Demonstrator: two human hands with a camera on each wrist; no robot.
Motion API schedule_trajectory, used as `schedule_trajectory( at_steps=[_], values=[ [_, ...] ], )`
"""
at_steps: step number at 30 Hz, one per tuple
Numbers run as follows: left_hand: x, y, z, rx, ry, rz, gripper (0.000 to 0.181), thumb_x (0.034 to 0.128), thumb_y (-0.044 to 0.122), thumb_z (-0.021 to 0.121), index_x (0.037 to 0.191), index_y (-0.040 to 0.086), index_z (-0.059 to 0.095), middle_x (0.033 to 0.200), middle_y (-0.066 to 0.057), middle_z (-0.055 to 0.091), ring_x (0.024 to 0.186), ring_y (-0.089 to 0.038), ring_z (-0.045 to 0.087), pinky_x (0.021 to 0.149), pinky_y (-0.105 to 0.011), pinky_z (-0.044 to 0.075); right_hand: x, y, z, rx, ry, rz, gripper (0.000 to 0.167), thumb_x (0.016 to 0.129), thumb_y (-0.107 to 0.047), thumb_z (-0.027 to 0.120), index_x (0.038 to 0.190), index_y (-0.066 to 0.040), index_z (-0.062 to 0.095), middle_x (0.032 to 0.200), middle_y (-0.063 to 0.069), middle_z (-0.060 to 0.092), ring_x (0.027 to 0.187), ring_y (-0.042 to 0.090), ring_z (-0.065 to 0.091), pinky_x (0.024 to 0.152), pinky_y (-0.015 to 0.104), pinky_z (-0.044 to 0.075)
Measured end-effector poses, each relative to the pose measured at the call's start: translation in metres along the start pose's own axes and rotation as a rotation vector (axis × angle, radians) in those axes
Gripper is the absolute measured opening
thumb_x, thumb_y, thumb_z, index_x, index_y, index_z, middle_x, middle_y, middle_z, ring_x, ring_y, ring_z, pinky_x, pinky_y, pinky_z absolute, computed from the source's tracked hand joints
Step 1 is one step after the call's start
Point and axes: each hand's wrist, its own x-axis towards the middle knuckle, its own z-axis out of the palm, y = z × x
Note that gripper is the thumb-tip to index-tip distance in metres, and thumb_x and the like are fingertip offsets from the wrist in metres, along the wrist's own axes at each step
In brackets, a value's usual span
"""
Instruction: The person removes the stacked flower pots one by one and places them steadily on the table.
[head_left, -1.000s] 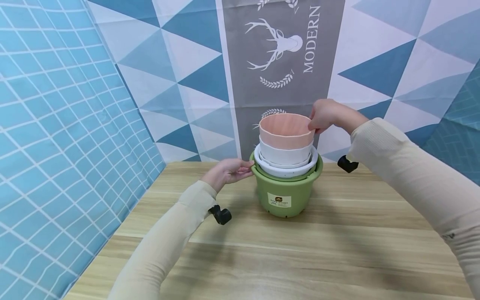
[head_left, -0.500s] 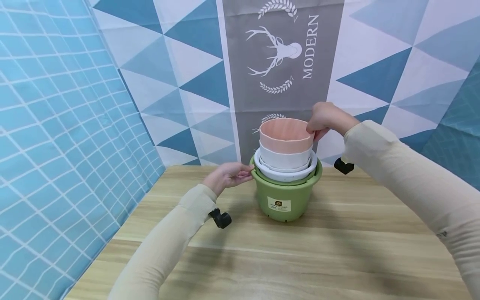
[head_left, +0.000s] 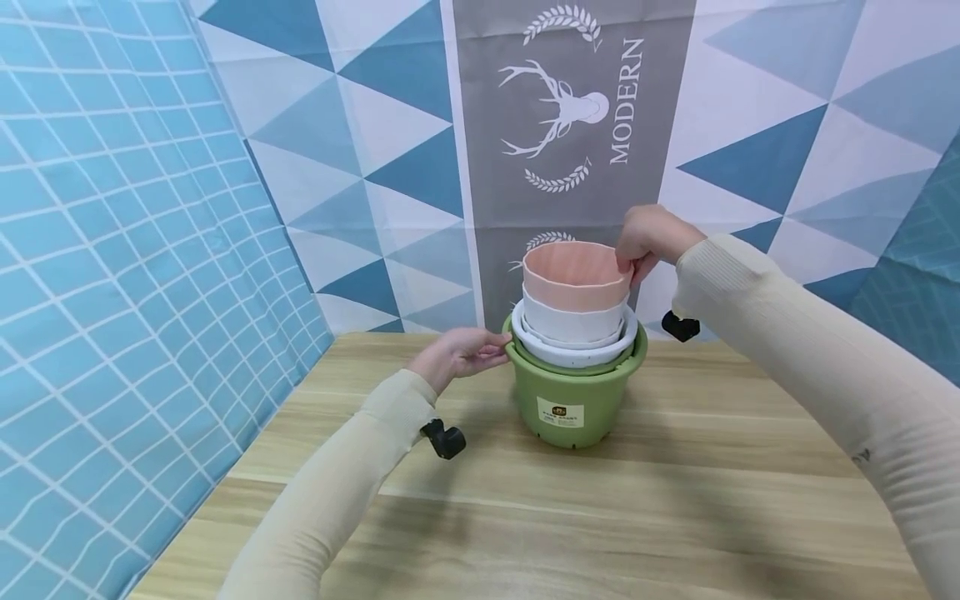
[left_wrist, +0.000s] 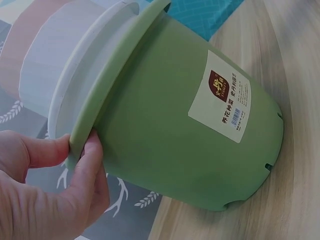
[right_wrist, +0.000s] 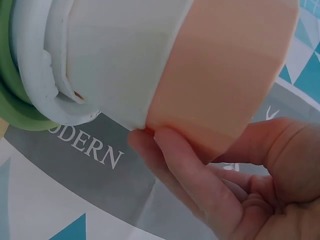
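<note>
The pink pot (head_left: 576, 296) tops a nested stack. Its base sits inside a white pot (head_left: 573, 323), which rests within a white round-rimmed pot (head_left: 573, 359), itself set in a green pot (head_left: 572, 387) standing on the tabletop (head_left: 480, 533). At three o'clock on the pink rim, the right hand (head_left: 648, 237) has its grip pinching the wall, fingers against the outside. The left hand (head_left: 468, 350) pinches the green rim at nine o'clock, its grip closed between thumb and fingers. A printed label (head_left: 561, 412) faces six o'clock on the green wall. The left sleeve (head_left: 341, 471) runs off towards seven o'clock, the right sleeve (head_left: 810, 358) towards four. At twelve o'clock behind the stack hangs a patterned backdrop (head_left: 480, 108) with a deer head and "MODERN"; a blue gridded sheet (head_left: 135, 250) lines the ten o'clock side.
</note>
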Motion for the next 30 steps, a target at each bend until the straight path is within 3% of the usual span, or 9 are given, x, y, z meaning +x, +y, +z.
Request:
schedule_trajectory(
  at_steps=[5, 11, 16, 19, 26, 30],
  values=[
    [0.0, -0.002, 0.0, -0.002, 0.003, 0.003, 0.044, 0.0937, 0.0, 0.055, 0.135, -0.005, 0.041, 0.1, -0.013, 0.054, 0.089, -0.017, 0.059, 0.099, -0.022, 0.055, 0.005, 0.004, -0.002, -0.007, -0.067, 0.0, 0.031, 0.085, -0.004, 0.065, 0.112, 0.01, 0.059, 0.088, 0.016, 0.059, 0.054, 0.014, 0.064, 0.064, 0.023, 0.062],
    [0.0, -0.004, 0.001, 0.009, 0.004, 0.007, 0.042, 0.0937, -0.002, 0.055, 0.134, -0.006, 0.043, 0.098, -0.013, 0.054, 0.086, -0.016, 0.06, 0.094, -0.021, 0.058, 0.006, 0.009, -0.005, 0.026, -0.145, -0.034, 0.033, 0.088, -0.006, 0.064, 0.115, 0.012, 0.058, 0.091, 0.017, 0.061, 0.058, 0.014, 0.067, 0.066, 0.023, 0.062],
    [-0.001, -0.002, 0.001, 0.014, 0.013, 0.018, 0.04, 0.0944, 0.0, 0.055, 0.133, -0.005, 0.045, 0.096, -0.012, 0.055, 0.086, -0.016, 0.059, 0.095, -0.021, 0.057, 0.005, 0.008, -0.009, 0.058, -0.148, -0.056, 0.036, 0.088, -0.006, 0.063, 0.117, 0.012, 0.055, 0.098, 0.02, 0.06, 0.06, 0.014, 0.069, 0.068, 0.024, 0.063],
    [-0.002, -0.002, 0.001, 0.021, 0.009, 0.019, 0.04, 0.0953, 0.0, 0.054, 0.134, -0.005, 0.044, 0.094, -0.011, 0.056, 0.085, -0.014, 0.059, 0.089, -0.018, 0.059, 0.006, 0.008, -0.01, 0.077, -0.155, -0.048, 0.038, 0.089, -0.006, 0.063, 0.12, 0.013, 0.053, 0.094, 0.018, 0.062, 0.061, 0.015, 0.07, 0.069, 0.025, 0.063],
    [0.0, -0.003, 0.0, 0.025, -0.008, 0.021, 0.041, 0.0953, 0.0, 0.053, 0.134, -0.006, 0.043, 0.092, -0.01, 0.056, 0.08, -0.014, 0.061, 0.09, -0.019, 0.059, 0.005, 0.009, -0.013, 0.088, -0.131, -0.047, 0.039, 0.088, -0.006, 0.065, 0.12, 0.013, 0.052, 0.087, 0.015, 0.061, 0.061, 0.016, 0.07, 0.069, 0.025, 0.063],
    [0.001, -0.003, 0.0, 0.025, -0.005, 0.017, 0.039, 0.0954, 0.0, 0.053, 0.133, -0.006, 0.044, 0.09, -0.01, 0.056, 0.076, -0.013, 0.061, 0.075, -0.016, 0.061, 0.004, 0.009, -0.016, 0.081, -0.126, -0.062, 0.037, 0.088, -0.006, 0.064, 0.118, 0.013, 0.054, 0.083, 0.013, 0.062, 0.061, 0.016, 0.069, 0.07, 0.026, 0.063]
  ],
)
